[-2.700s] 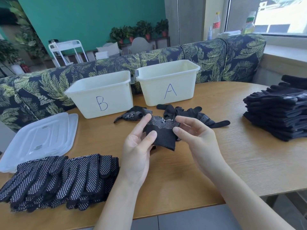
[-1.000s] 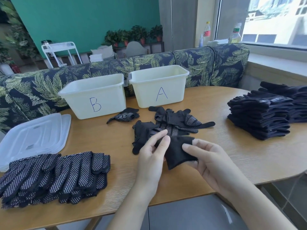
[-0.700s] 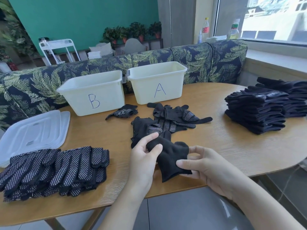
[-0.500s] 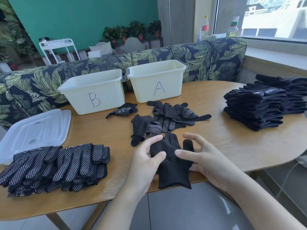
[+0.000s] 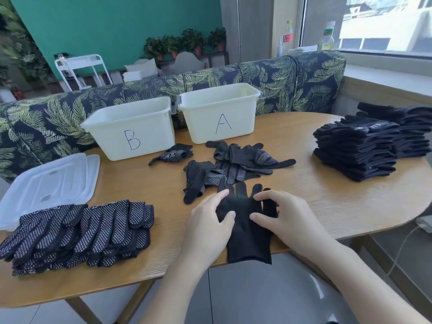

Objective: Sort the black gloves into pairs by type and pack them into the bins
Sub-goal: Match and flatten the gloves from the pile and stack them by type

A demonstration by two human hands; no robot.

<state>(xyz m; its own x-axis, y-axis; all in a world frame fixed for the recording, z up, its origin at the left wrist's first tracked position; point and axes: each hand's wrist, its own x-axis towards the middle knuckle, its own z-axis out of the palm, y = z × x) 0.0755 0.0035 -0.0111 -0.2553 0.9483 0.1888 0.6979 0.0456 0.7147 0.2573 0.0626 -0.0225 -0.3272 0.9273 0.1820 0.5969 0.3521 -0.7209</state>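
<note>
Fingers of both hands were spread and pressed flat on a plain black glove [image 5: 245, 226] at the near edge of the wooden table [image 5: 327, 206]. Neither hand gripped it. The left hand [image 5: 208, 228] covered the glove's 9 o'clock side, the right hand [image 5: 287, 220] its 3 o'clock side. The glove lay fingers pointing to 12 o'clock, and its cuff hung past the table's rim toward the person.

Just beyond it, at 12 o'clock, lay a loose heap of mixed gloves [image 5: 231, 164], some dotted, some plain. One dotted glove [image 5: 171, 155] lay apart at 11 o'clock, in front of bin B [image 5: 131, 127]. Bin A [image 5: 219, 111] stood beside bin B at the far edge, against a leaf-print sofa back [image 5: 58, 113].

At 9 o'clock a stack of dotted gloves [image 5: 77, 235] sat near the table's front rim, with clear lids [image 5: 46, 183] behind it. At 2 o'clock stood stacks of plain gloves [image 5: 364, 148]. Bare wood lay open between those stacks and the right hand.
</note>
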